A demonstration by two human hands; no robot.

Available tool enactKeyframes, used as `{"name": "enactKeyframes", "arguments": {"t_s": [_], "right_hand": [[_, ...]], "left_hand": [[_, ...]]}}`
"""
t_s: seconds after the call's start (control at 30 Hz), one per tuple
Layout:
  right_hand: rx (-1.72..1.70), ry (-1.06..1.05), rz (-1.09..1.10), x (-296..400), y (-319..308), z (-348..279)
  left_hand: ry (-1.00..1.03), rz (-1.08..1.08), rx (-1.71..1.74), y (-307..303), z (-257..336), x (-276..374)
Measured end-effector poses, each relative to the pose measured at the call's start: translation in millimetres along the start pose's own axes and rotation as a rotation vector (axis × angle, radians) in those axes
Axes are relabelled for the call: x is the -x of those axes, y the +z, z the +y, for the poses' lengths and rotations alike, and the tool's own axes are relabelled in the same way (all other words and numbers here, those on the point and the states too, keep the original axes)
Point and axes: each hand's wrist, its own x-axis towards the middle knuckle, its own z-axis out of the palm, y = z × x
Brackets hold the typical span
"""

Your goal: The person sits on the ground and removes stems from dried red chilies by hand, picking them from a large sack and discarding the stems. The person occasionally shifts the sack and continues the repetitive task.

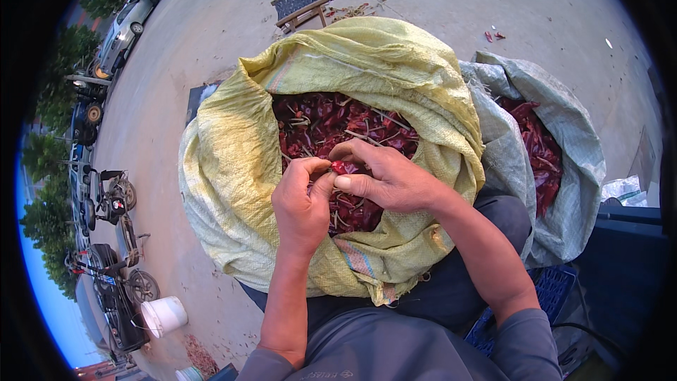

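Between both hands is a dried red chili pepper (345, 168), held over the mouth of a yellow woven sack (225, 185). My left hand (302, 209) pinches its left end between thumb and forefinger. From the right, my right hand (389, 177) grips the pepper's body with thumb and curled fingers. Below them, the sack is filled with dark red chili peppers (322, 114), many with pale stems. Its rim is rolled outward and it rests against my legs. A grey-white woven sack (574, 137) on the right holds more red chili peppers (539, 161).
Beyond the sack stands a small folding stool (300, 2), with stem scraps near it on the concrete ground (211, 37). Left are a white bucket (165, 316), motorcycles (108, 275) and parked cars (121, 34). At lower right are a blue plastic crate (552, 288) and a dark blue box-like object (624, 259).
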Motion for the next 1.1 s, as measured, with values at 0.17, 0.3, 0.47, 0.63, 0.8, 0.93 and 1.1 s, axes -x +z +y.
{"name": "enactKeyframes", "arguments": {"t_s": [0.17,0.3,0.47,0.63,0.8,0.93,1.1], "right_hand": [[0.048,0.009,0.017,-3.0,2.8,-7.5],[-0.082,0.133,0.013,-2.3,0.5,-9.2],[-0.065,0.141,0.032,-2.3,1.3,-7.7],[0.256,-0.058,0.107,-0.5,6.7,0.8],[0.365,-0.149,0.212,1.7,14.1,7.9],[0.468,-0.293,0.392,-2.4,21.4,8.0],[0.661,-0.333,0.386,-4.7,16.3,8.2]], "left_hand": [[0.064,0.021,-0.085,3.1,2.9,1.1],[-0.145,0.033,0.177,7.3,-0.7,4.9],[-0.122,0.030,0.079,4.8,11.9,1.9],[0.147,0.036,-0.178,7.1,8.3,-1.8],[0.155,0.022,-0.230,14.5,3.3,-2.9],[0.171,0.057,-0.279,28.9,4.7,-9.3],[-0.031,0.026,-0.109,31.1,4.2,-19.0]]}}
